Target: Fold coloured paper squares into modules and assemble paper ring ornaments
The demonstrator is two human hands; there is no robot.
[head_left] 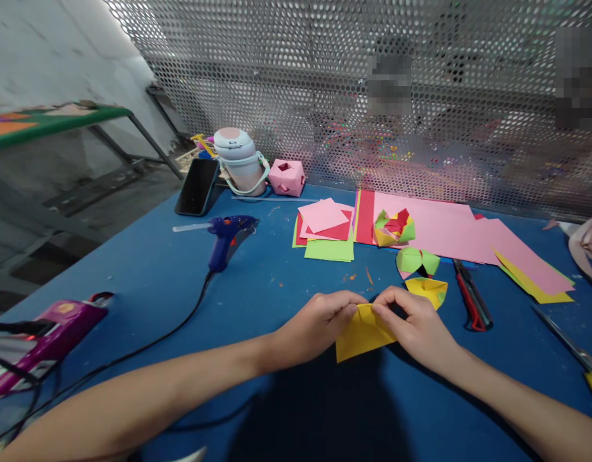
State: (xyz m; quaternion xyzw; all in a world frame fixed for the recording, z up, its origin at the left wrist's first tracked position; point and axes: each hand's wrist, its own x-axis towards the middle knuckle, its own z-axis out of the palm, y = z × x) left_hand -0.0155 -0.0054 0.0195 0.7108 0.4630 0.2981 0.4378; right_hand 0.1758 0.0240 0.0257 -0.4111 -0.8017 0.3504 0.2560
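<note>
Between my two hands is a yellow sheet of paper [365, 337], its upper edge pinched and its lower part hanging toward me. My left hand [319, 324] grips the upper left corner with thumb and fingers together. On the other side, my right hand [415, 324] pinches the same edge near its middle. Just beyond my right hand lie a folded yellow paper piece [428, 290] and a folded green and pink piece [418, 262]. Farther back, a multicoloured folded paper ring [394, 228] rests on pink sheets.
A blue glue gun [223, 237] lies left, its cord running to a purple power strip [59, 340]. Paper squares [329, 250] are stacked mid-table. Cutters [469, 295] and scissors [572, 343] lie right. A phone [197, 186], a bottle [242, 163] and a pink paper ball [287, 179] stand by the mesh panel [300, 96].
</note>
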